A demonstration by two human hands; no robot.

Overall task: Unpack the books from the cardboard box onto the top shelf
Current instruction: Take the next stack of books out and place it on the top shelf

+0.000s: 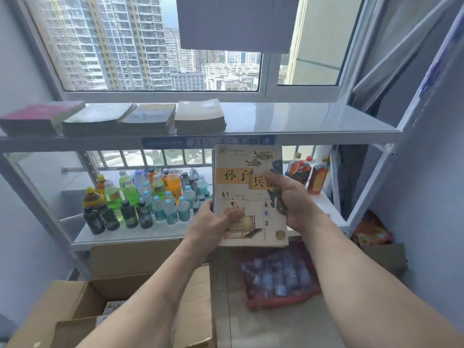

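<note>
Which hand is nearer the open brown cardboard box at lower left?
Left. The left hand grips the illustrated book at its lower-left edge, above the open brown cardboard box; the right hand holds the book's far right edge.

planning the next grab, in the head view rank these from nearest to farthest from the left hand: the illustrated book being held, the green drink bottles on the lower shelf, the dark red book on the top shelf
1. The illustrated book, gripped by the left hand at its lower left edge.
2. The green drink bottles, to the left on the lower shelf.
3. The dark red book, up at the far left end of the top shelf.
</note>
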